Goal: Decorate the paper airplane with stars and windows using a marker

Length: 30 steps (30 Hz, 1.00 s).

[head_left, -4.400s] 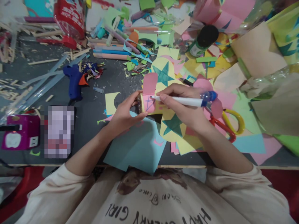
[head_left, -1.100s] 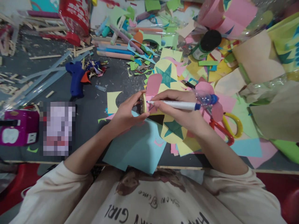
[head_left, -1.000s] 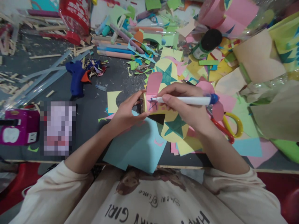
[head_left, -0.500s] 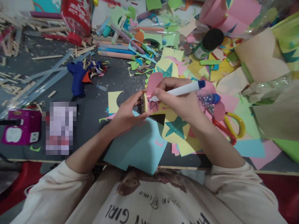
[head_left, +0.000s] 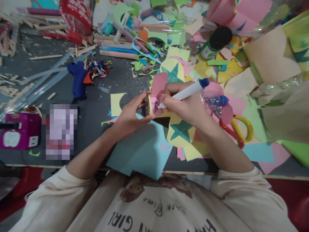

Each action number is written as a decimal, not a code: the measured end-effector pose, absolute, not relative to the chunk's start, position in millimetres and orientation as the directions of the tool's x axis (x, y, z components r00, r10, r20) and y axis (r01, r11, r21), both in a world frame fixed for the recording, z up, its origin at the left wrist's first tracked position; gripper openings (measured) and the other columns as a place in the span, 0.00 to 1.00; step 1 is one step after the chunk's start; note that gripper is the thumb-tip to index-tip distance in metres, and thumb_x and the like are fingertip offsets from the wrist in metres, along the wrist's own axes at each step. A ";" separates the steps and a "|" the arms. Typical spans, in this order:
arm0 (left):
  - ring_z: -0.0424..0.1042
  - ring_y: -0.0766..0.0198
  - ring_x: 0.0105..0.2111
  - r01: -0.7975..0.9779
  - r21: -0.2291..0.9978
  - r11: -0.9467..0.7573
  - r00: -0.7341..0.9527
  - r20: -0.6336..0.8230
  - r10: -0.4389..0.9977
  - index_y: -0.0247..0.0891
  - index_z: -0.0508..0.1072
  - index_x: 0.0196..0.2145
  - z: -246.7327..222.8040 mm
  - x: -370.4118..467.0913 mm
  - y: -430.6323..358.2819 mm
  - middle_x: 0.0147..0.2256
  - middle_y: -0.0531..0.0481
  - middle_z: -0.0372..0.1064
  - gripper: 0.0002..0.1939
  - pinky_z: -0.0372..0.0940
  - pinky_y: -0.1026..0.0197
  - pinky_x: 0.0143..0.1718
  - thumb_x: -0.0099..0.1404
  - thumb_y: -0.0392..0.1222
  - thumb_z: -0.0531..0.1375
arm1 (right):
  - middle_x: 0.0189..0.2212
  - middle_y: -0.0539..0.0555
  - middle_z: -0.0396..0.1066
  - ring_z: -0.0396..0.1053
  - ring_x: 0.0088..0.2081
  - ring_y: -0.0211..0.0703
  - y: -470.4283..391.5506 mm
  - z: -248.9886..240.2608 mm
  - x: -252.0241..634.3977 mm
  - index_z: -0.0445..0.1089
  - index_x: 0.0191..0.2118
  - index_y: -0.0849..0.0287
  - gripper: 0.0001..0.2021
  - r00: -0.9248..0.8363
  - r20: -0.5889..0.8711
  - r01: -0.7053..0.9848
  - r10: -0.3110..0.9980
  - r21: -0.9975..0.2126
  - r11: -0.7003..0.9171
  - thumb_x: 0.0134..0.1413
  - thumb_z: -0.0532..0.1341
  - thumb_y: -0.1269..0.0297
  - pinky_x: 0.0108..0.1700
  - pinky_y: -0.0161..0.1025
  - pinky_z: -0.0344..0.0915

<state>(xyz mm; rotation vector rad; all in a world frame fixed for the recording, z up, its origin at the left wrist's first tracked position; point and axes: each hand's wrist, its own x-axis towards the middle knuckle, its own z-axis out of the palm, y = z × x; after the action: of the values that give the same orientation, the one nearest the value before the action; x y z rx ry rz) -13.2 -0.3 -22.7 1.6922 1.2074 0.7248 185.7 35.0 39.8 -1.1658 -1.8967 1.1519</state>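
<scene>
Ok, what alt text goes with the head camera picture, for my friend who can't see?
A right hand holds a white marker at a star outline on pink paper, while the left hand grips the brown end beside it. Around them lie paper scraps, scissors and a blue glue gun.

A white marker (head_left: 187, 92) tilts over the star-inked paper craft (head_left: 156, 103).

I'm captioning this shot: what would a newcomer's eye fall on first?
Probably the right hand, mid-picture, holding a white marker at pink paper with a small star. The big green stars on yellow paper, above and below that hand, stand out. A red bottle shows upper left.
</scene>
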 end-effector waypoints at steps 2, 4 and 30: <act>0.70 0.49 0.61 0.403 0.908 -0.112 0.354 -0.042 0.934 0.43 0.64 0.68 -22.3 -12.8 0.0 0.66 0.45 0.65 0.38 0.70 0.55 0.62 0.63 0.56 0.64 | 0.18 0.46 0.51 0.54 0.26 0.38 34.5 39.9 186.1 0.51 0.19 0.54 0.20 -0.427 0.067 0.373 0.902 -0.896 0.243 0.56 0.61 0.68 0.29 0.39 0.57; 0.71 0.50 0.61 0.409 0.906 -0.111 0.356 -0.046 0.933 0.44 0.64 0.68 -21.8 -12.6 0.3 0.66 0.46 0.65 0.38 0.71 0.56 0.61 0.63 0.55 0.64 | 0.18 0.46 0.48 0.51 0.25 0.38 34.1 41.1 186.3 0.49 0.19 0.54 0.20 -0.443 0.067 0.383 0.894 -0.888 0.256 0.55 0.61 0.69 0.30 0.39 0.56; 0.69 0.46 0.60 0.536 0.834 -0.130 0.304 -0.047 0.952 0.39 0.65 0.65 -19.2 -14.1 0.1 0.64 0.40 0.64 0.35 0.72 0.52 0.57 0.65 0.56 0.62 | 0.21 0.47 0.63 0.61 0.25 0.39 32.6 50.2 195.5 0.62 0.23 0.52 0.16 -0.366 0.076 0.249 0.928 -0.952 0.176 0.54 0.69 0.63 0.26 0.40 0.59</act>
<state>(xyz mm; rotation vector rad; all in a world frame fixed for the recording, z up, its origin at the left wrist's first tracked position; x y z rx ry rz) -14.1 0.1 -19.2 1.7857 1.3394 0.6665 195.5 32.6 50.2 -1.1196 -1.7480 1.2196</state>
